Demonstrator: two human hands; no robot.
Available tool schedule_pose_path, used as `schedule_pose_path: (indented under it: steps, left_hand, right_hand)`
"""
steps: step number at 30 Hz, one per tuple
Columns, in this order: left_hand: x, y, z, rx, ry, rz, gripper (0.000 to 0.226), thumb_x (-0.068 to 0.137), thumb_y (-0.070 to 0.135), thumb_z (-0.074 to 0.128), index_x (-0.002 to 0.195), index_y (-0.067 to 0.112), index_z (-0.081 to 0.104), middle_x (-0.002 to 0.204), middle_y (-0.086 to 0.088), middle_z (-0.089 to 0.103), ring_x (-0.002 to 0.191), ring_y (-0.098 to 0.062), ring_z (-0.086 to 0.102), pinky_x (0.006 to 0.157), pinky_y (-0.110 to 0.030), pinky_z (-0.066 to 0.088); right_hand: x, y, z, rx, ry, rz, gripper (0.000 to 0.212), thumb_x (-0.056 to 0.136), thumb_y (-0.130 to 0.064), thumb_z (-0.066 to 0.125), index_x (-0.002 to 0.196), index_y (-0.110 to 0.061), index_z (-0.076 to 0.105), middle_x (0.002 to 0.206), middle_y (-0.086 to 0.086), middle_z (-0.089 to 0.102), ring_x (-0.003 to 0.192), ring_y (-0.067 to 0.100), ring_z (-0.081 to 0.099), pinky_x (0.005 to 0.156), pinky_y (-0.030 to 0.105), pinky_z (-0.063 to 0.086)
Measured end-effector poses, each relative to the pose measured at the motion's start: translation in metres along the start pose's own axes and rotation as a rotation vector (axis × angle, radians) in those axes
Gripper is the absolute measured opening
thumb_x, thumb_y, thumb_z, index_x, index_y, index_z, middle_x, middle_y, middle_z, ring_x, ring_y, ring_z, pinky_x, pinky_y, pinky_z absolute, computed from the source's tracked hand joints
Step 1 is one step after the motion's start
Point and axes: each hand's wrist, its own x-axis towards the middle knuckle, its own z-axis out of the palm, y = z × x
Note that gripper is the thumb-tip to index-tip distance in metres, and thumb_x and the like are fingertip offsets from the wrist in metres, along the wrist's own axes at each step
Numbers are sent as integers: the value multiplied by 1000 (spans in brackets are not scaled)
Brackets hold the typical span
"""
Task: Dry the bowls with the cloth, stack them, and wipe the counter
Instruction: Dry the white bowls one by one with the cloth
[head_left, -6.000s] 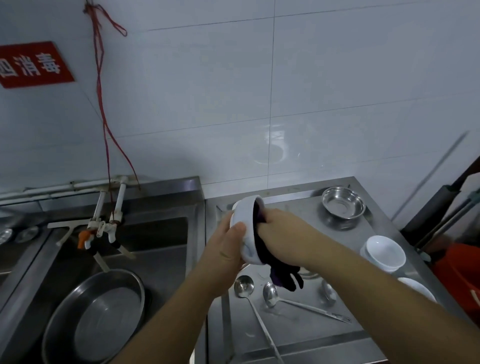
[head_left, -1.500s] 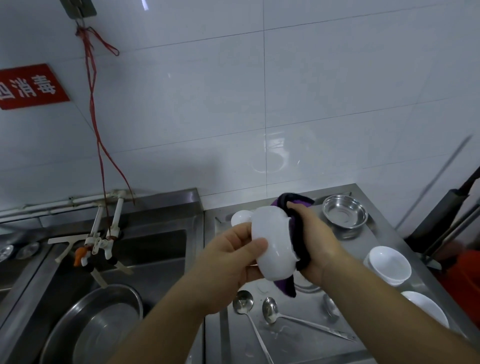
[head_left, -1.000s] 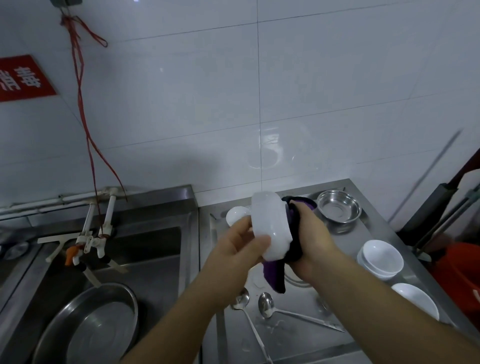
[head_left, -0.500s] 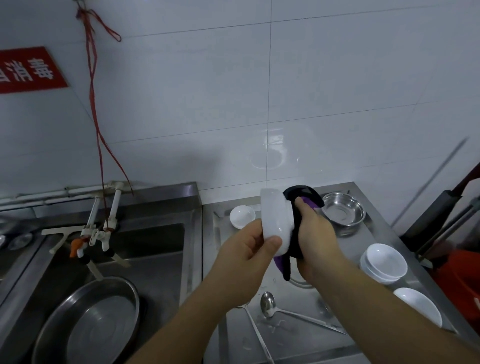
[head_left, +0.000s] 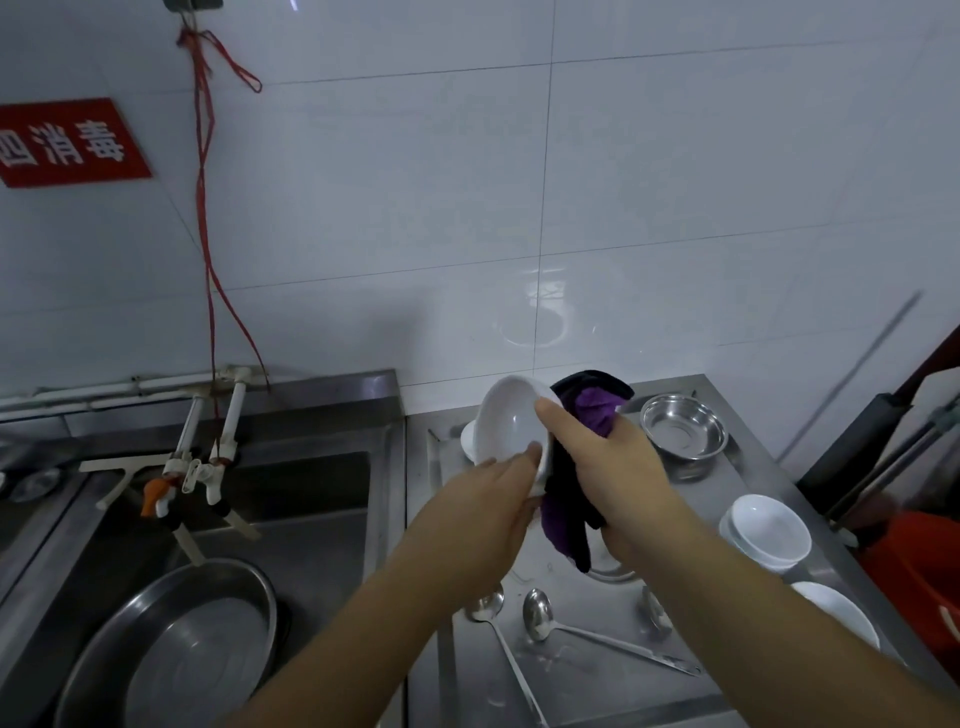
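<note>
We see only a sliver of a small white dish (head_left: 466, 438) behind the held bowl (head_left: 511, 427); the frame's left edge crops the red sign (head_left: 67, 142)

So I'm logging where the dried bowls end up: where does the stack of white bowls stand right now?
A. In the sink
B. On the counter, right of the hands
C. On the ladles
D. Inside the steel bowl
B: the stack of white bowls stands on the counter to the right of both hands, nearer than the steel bowl.

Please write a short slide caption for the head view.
Both hands dry a white bowl with a purple cloth above the steel counter.
</note>
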Motion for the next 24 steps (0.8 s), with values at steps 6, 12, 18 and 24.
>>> schedule_pose_path:
  steps: [6,12,18,24]
  left_hand:
    - [-10,-24,2,154,2,145,45,109,34,53,152,22,49,159,5,52,153,-12,39,129,-32,3]
    - [-38,-41,3,-251,280,-144,39,103,61,36,139,52,47,153,29,44,150,2,32,124,-30,21]
    - [-49,-51,-2,-1278,227,-724,21,109,36,53,117,39,73,115,0,78,102,-16,77,85,-34,63]
    - [-64,-58,8,-1421,100,-741,22,106,30,62,111,18,79,108,-6,81,102,-21,78,78,-29,64]
  right_hand:
    - [-1,12,-1,200,-54,113,37,78,-45,90,95,-12,81,99,23,78,83,39,79,60,42,65]
    - [-11,34,9,372,-53,234,55,74,-47,89,115,-12,78,112,15,80,100,37,78,94,49,57]
    - [-31,48,22,403,-54,298,56,74,-46,86,120,-17,76,112,11,81,88,28,81,62,34,62]
    - [-54,73,15,411,87,333,37,86,-39,82,116,-16,76,104,14,81,77,28,80,55,35,61]
